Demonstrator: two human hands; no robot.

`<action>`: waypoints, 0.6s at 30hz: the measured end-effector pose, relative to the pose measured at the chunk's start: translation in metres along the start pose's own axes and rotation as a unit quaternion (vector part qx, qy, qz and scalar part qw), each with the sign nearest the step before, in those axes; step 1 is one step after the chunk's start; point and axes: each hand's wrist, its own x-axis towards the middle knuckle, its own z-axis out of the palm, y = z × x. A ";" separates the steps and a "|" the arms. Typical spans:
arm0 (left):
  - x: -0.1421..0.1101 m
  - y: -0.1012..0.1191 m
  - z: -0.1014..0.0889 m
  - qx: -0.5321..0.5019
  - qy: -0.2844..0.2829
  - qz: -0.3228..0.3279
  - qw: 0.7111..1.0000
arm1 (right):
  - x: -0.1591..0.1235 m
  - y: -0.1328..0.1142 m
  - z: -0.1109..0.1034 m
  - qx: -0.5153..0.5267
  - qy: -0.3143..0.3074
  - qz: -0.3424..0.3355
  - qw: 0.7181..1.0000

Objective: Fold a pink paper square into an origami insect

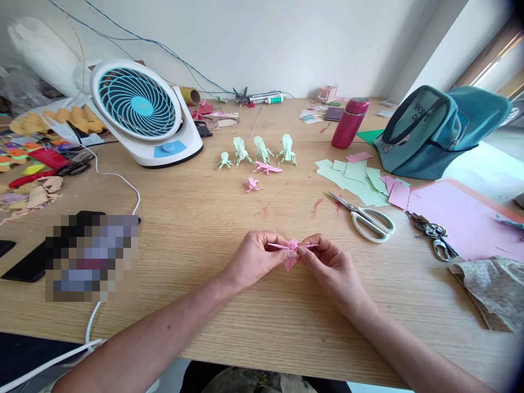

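Between my two hands, just above the front part of the table, is a pink folded-paper figure [291, 262] with thin points sticking out to both sides. My left hand [257, 256] pinches its left side between thumb and fingers. On the other side, my right hand [331, 265] grips it the same way, the thumbs almost meeting at its centre. Farther back stand several pale green origami figures [262, 150]. In front of them lie a pink origami figure [268, 168] and a smaller pink one [252, 185].
White-handled scissors [370, 222] and keys [434, 232] lie to the right, near green paper pieces [356, 174] and a pink sheet [462, 218]. Behind stand a red bottle [350, 124] and a teal bag [429, 131]. A fan [143, 109] and a blurred-out object [92, 259] occupy the left.
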 end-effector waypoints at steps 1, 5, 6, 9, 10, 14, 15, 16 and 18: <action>0.000 0.000 -0.001 0.002 -0.006 0.000 1.000 | 0.000 0.000 0.000 -0.001 0.002 0.003 1.000; -0.001 0.002 -0.003 0.021 -0.023 -0.005 1.000 | 0.000 0.001 -0.001 -0.005 0.014 0.011 1.000; -0.001 0.003 -0.003 0.029 -0.026 -0.006 0.999 | 0.000 0.001 -0.001 -0.002 0.013 0.013 1.000; -0.002 0.005 -0.002 0.050 -0.022 -0.013 0.998 | 0.001 0.000 0.000 0.005 -0.002 0.020 1.000; -0.002 0.005 -0.002 0.055 -0.018 -0.015 0.998 | 0.001 -0.001 0.000 0.009 -0.008 0.020 1.000; -0.002 0.005 0.000 0.091 -0.006 0.002 0.996 | 0.000 -0.001 0.001 0.018 -0.019 0.008 1.000; -0.003 0.004 0.001 0.103 -0.006 0.012 0.995 | -0.001 0.000 0.001 0.014 -0.019 0.004 1.000; -0.003 0.003 0.001 0.116 -0.006 0.023 0.993 | -0.001 0.002 0.000 0.005 -0.018 0.002 1.000; -0.004 0.000 0.002 0.140 0.001 0.048 0.989 | -0.003 0.004 -0.001 -0.020 -0.017 -0.003 1.000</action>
